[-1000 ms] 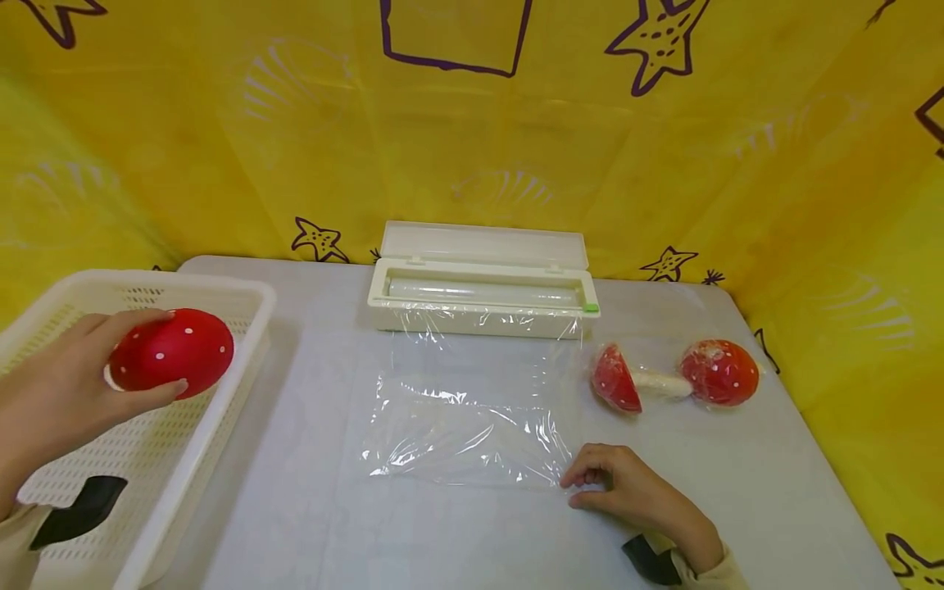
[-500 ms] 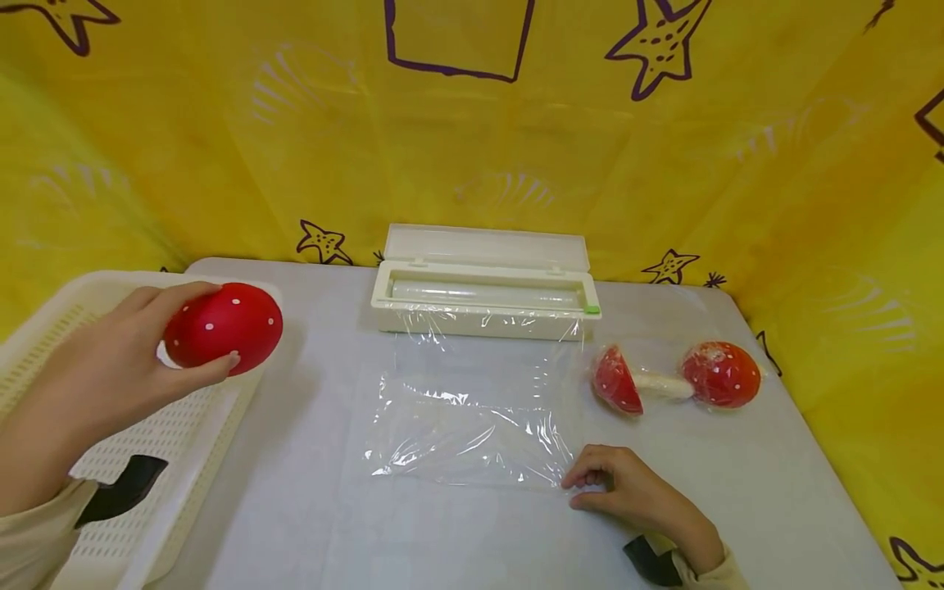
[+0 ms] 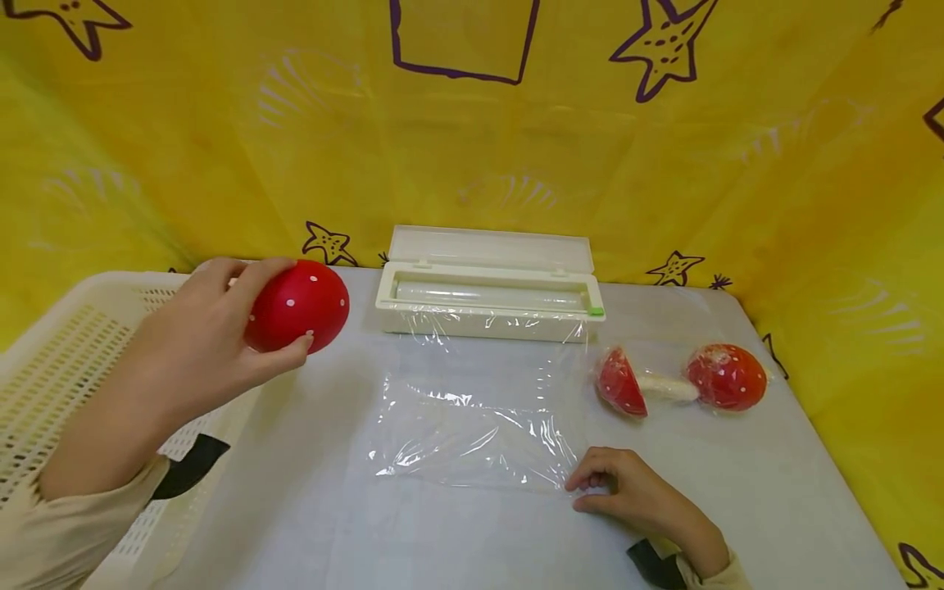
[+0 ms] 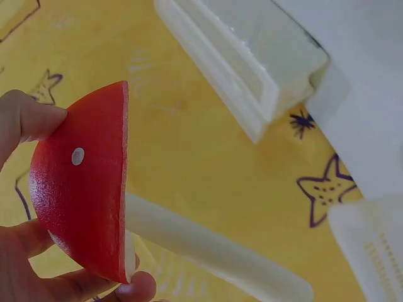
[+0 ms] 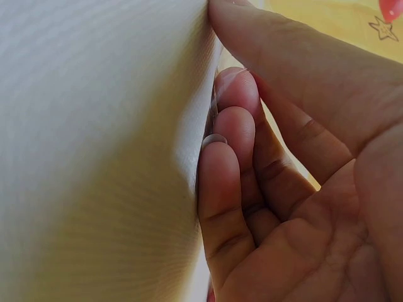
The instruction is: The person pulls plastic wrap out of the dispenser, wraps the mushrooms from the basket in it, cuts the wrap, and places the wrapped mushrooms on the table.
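Observation:
My left hand grips a toy mushroom by its red, white-dotted cap, above the table beside the basket. In the left wrist view its white stem juts out from the cap's flat side, away from the palm. A sheet of cling film lies drawn out from its white dispenser box toward me. At the sheet's near right corner rests my right hand, fingers loosely bent and fingertips on the tabletop, with a gap between thumb and forefinger. Two film-wrapped mushrooms lie to the right.
A white perforated basket stands at the left, partly behind my left arm. The dispenser's lid is raised at the back of the white-covered table. Yellow patterned cloth hangs behind and at the sides.
My left hand has carried the mushroom up and rightward, from over the basket to above the table left of the film. The right hand has stayed at the film's corner.

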Tool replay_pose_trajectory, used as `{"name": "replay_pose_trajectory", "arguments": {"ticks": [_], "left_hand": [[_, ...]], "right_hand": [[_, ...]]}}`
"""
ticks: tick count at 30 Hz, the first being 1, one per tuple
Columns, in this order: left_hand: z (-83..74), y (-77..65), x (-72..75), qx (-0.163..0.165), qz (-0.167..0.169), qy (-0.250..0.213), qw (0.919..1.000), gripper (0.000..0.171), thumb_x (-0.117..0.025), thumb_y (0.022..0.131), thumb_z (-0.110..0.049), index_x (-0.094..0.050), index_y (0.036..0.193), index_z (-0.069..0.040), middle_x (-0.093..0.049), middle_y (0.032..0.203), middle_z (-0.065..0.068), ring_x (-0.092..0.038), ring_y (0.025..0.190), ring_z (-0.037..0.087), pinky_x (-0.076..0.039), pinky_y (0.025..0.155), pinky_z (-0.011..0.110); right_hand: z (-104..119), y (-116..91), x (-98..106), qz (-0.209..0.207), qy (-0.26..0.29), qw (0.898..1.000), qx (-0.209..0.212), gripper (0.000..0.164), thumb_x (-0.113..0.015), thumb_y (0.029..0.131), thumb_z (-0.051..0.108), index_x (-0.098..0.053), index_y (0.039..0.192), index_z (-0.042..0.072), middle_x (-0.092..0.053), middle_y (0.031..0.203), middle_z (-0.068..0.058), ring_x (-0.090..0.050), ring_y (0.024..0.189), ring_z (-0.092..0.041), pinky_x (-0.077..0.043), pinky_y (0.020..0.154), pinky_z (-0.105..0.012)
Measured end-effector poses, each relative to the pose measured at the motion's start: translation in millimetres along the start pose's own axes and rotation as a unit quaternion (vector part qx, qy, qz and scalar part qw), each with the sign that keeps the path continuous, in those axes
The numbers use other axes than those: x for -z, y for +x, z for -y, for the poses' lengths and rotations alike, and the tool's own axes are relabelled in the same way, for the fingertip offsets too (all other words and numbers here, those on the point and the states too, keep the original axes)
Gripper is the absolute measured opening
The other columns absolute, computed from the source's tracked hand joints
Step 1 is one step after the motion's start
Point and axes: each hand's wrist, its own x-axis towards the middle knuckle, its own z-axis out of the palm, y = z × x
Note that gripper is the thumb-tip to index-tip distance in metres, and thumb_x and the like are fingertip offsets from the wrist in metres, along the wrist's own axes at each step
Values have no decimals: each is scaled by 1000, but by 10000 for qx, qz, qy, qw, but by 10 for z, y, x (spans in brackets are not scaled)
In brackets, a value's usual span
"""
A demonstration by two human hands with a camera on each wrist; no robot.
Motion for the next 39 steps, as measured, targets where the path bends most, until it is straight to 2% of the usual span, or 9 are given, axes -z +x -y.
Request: {"name": "replay_pose_trajectory", "arguments": {"ticks": [5,10,16,23,32,39], "left_hand": [[-220,110,-49,-319,-63,57,9995,69,-78,75,-34,-52,136,-15,-55,112,23,-57,93,41,-56,66,62],[-387,208,-148,-533,183,-48,9984,70,-77,76,-35,-50,137,-15,-53,113,21,-58,93,40,-58,69,59],[-534,342,-362,-798,310,-223,9961,65,-76,77,-35,-52,134,-13,-54,111,19,-57,96,35,-59,73,54],[-746,539,-601,-1122,614,-167,9916,62,-73,79,-40,-54,132,-13,-56,109,18,-57,100,32,-59,79,49],[-949,656,-850,-963,1261,-303,9869,65,-75,78,-41,-53,134,-16,-56,118,17,-56,109,33,-58,84,48],[-1103,687,-1045,-1040,1574,-387,9813,71,-75,78,-43,-50,138,-16,-56,125,16,-56,112,32,-58,86,44]], "right_hand": [[6,-2,-1,-13,9,10000,29,15,-78,85,18,-75,99,15,-68,91,0,-57,80,-7,-51,73,-18],[0,-4,1,-41,-47,9999,82,15,-78,85,18,-75,99,15,-68,90,1,-57,80,-7,-51,73,-18],[2,-4,17,-23,-51,9999,97,15,-78,85,20,-75,99,15,-68,91,1,-57,81,-7,-51,74,-18],[-3,-8,13,-72,-19,9997,217,15,-78,85,19,-75,99,14,-68,90,0,-57,80,-8,-51,73,-18],[-5,1,-4,-89,-28,9995,294,16,-78,84,19,-76,99,13,-68,90,0,-58,80,-9,-52,73,-18],[9,5,7,-26,29,9999,129,16,-78,85,19,-76,99,13,-69,92,-1,-58,81,-9,-52,75,-18]]}}
